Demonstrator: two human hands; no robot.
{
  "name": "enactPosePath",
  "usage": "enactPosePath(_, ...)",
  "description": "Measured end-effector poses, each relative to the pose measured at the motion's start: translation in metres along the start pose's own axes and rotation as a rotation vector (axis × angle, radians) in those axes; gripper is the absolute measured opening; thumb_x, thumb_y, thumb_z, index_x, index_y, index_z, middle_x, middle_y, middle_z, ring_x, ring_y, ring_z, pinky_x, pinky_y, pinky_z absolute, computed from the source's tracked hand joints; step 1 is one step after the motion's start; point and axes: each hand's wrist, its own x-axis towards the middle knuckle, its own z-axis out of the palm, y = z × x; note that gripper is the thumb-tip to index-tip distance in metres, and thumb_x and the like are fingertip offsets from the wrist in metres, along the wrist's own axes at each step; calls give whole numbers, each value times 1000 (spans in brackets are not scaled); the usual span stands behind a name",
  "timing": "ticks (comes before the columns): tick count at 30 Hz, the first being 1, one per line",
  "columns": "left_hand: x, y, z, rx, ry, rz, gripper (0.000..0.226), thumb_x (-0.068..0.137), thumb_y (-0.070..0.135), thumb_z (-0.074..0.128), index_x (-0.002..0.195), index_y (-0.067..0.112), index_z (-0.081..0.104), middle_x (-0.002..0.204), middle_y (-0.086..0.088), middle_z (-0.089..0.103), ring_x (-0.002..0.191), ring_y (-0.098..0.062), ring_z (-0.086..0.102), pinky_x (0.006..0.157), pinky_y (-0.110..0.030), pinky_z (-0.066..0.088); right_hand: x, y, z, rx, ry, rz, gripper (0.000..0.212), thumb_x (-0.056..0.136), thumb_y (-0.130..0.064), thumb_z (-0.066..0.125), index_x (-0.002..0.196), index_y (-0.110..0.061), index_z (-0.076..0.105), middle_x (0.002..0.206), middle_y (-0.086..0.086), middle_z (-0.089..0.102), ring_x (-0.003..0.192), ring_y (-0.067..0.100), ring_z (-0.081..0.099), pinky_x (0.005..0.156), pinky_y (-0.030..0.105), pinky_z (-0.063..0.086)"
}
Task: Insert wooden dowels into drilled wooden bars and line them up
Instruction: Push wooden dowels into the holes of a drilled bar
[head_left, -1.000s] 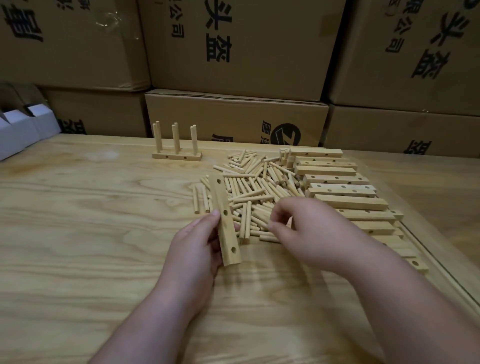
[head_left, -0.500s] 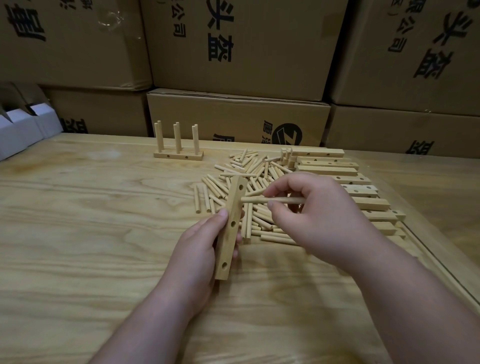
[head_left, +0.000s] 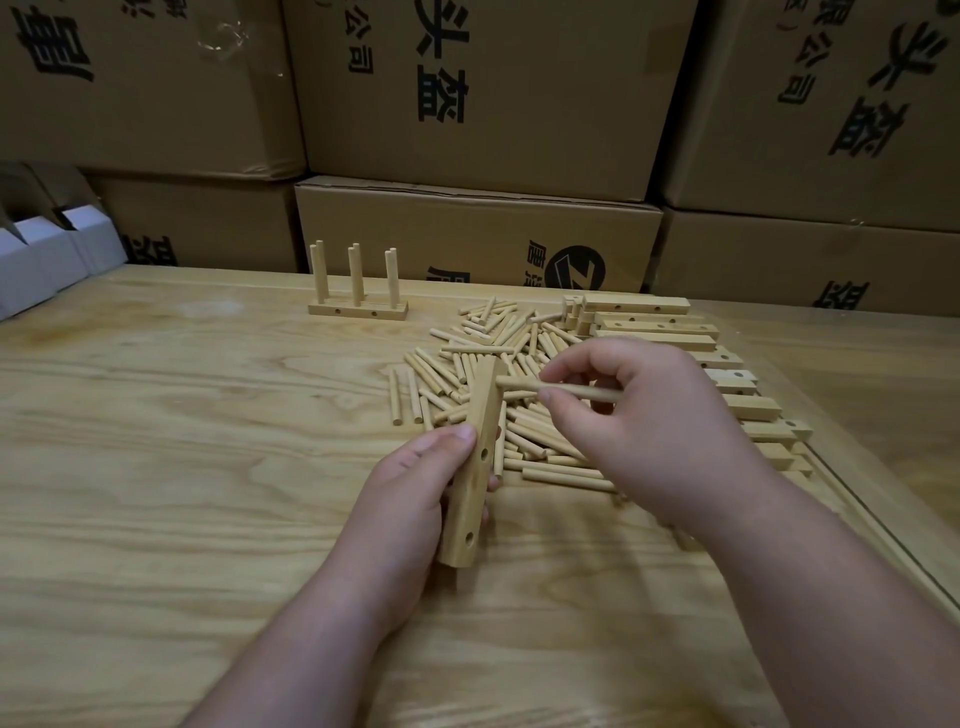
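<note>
Spreading beyond both hands, a pile of loose dowels (head_left: 498, 374) and undrilled-out bars (head_left: 670, 332) await; one finished bar (head_left: 358, 310) stands farther off. Left hand (head_left: 415, 499) grips a bar (head_left: 475, 467); right hand (head_left: 644, 415) pinches a dowel (head_left: 561, 388) at its top hole, none seated yet.

Surface: pale wooden table (head_left: 156, 493) | far centre: finished bar with upright dowels (head_left: 357, 310) | right of centre: loose dowel pile (head_left: 467, 364) | far right: drilled bars in a row (head_left: 675, 332) | far-left edge: white boxes (head_left: 47, 254).
</note>
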Motion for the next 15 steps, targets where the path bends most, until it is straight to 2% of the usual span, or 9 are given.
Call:
enactPosePath(4,-1,-1,-1,-41,-50,-4,35,78,43,68,99,16,76,80,-7,70,64,-13,65,53,-25,51,1,2,-2,-8,1,8,3,87,-36,73,89,-39,74,84,-20,66,80,0,61,65,27,56)
enactPosePath(8,0,-3,-3,4,-71,16,43,75,46,71,107,18,77,91,-10,74,79,-23,66,72,-35,53,2,4,-2,-23,-13,15,3,89,-37,72,89,-40,73,82,-19,65,80,-3,59,58,20,50)
enactPosePath(12,-1,-2,-2,0,-77,18,48,74,46,73,113,18,77,101,-11,78,88,-20,72,73,-32,57,3,7,-3,-45,-22,31,7,92,-41,67,89,-39,73,73,-17,64,73,-6,58,51,15,39)
enactPosePath(15,-3,-1,-1,-1,-63,15,42,72,46,73,112,33,78,107,-26,71,90,-27,63,80,-42,53,3,7,-3,-43,-44,37,10,93,-44,64,86,-40,70,83,-32,62,70,-6,59,45,13,38)
